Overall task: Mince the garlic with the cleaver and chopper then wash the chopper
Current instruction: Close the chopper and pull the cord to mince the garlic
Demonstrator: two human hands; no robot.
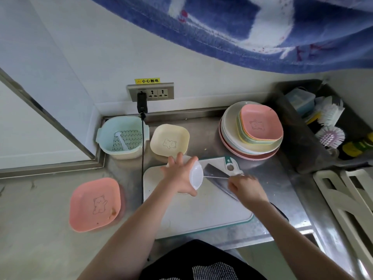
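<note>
Steel counter, white cutting board: left hand is gripping tilted clear plastic chopper cup, right hand is working steel cleaver at its mouth, grip blurred; transfer likely underway, washing pending.

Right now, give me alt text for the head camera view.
Over a white cutting board, a person's left hand tilts a clear chopper cup toward a cleaver gripped by the right hand. Pastel dishes sit around on the steel counter.
</note>
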